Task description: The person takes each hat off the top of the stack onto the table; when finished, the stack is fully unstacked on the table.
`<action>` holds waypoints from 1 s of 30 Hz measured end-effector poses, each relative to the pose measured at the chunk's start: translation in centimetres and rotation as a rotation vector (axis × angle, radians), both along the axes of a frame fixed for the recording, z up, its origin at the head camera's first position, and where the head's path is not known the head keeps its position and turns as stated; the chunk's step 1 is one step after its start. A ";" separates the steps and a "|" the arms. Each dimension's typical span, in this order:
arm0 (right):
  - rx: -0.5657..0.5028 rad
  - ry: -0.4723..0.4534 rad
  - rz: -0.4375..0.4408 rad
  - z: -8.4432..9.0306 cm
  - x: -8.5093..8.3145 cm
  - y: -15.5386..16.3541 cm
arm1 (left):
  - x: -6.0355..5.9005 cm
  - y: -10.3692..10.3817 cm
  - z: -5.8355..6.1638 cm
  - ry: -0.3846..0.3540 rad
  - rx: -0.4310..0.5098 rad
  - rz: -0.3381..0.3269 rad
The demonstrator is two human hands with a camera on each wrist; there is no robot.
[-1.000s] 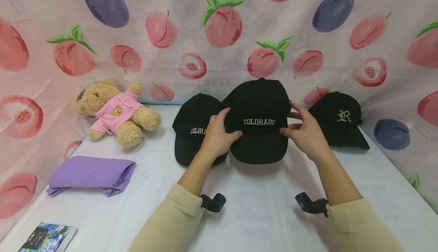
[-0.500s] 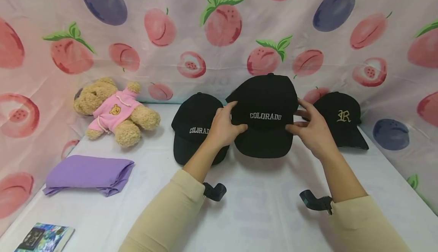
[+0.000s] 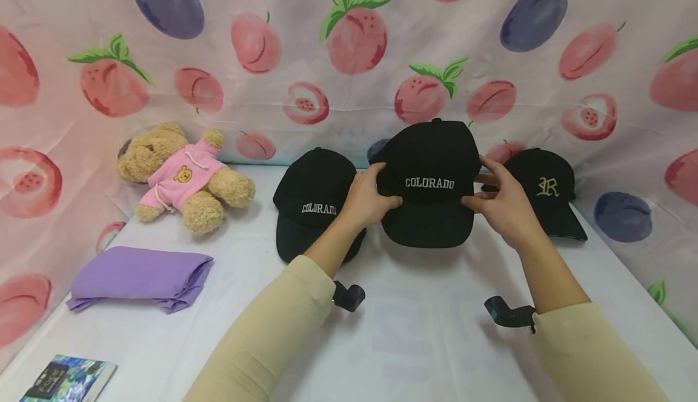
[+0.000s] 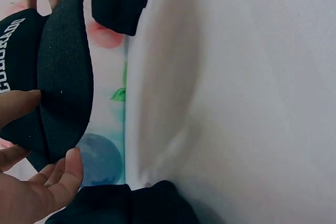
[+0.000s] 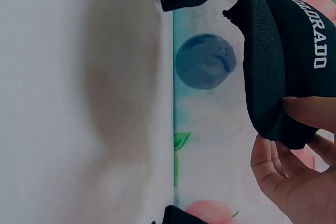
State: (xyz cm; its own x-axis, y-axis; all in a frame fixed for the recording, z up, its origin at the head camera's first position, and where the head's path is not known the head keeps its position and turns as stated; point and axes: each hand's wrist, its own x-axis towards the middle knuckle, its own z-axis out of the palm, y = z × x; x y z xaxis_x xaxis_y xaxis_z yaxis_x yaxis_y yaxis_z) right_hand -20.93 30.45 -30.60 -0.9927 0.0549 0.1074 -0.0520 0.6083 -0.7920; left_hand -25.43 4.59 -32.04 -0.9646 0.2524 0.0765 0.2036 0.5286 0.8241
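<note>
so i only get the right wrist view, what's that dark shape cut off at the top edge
Observer: A second cap, black and lettered COLORADO, just like the held cap.
Operator: ok and the dark bit at the bottom edge
Observer: That's the gold-lettered cap; the head view shows the fancy gold letter on its front.
Operator: right, anything further past the top one
Observer: Yes, a teddy bear in a pink top lies to the left of the second cap in the head view.
</note>
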 end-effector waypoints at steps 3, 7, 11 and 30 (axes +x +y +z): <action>-0.008 -0.003 0.009 -0.3 -0.4 0.3 | -0.2 0.3 -0.3 -0.017 0.014 0.015; -0.014 -0.006 0.017 -0.7 -0.8 0.8 | -0.4 1.0 -0.7 -0.046 0.041 0.037; -0.008 -0.006 0.015 -1.2 -1.1 1.4 | -0.6 1.8 -1.2 -0.066 0.045 0.049; -0.046 -0.034 -0.027 -3.8 -2.1 2.3 | -1.3 4.6 -4.0 -0.151 0.077 0.123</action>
State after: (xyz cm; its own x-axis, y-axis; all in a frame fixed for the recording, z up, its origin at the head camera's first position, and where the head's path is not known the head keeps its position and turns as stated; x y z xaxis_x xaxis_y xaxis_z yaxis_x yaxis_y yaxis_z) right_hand -22.98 32.79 -34.38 -0.9939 0.0855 0.0699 -0.0085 0.5721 -0.8201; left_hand -26.68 9.16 -36.02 -0.9897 0.1313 -0.0567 0.0128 0.4762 0.8793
